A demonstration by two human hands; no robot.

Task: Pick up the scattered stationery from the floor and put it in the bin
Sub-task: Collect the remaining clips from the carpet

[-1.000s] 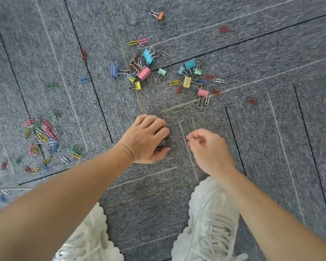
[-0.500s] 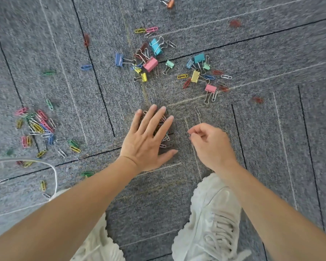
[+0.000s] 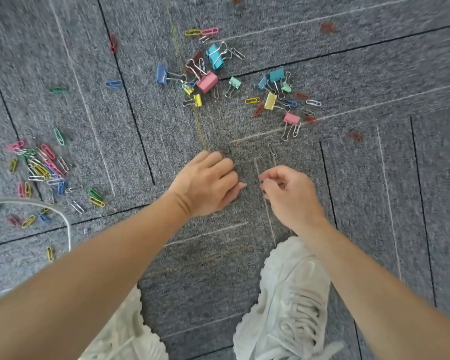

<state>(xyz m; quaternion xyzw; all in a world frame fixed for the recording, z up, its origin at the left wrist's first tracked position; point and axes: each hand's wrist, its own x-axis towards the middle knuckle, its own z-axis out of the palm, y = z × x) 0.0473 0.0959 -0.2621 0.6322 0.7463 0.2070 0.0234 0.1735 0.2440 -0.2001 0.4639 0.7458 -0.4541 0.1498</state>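
1. Your left hand (image 3: pixel 208 185): centre, fingers curled down onto the floor (image 3: pixel 374 203); whatever they enclose is hidden.
2. Your right hand (image 3: pixel 289 196): just beside it at 3 o'clock, fingers curled, thumb meeting forefinger; grasp cannot be told.
3. Binder clips (image 3: pixel 207 81): scattered at 12 o'clock.
4. Paper clips (image 3: pixel 44 165): heaped at 9 o'clock.

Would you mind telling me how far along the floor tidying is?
Done: nothing shows as finished, and no bin is in view. In hand: the left hand and right hand are curled low over the carpet; what they hold is hidden. Left: the binder clips ahead and the paper clip pile on the left.
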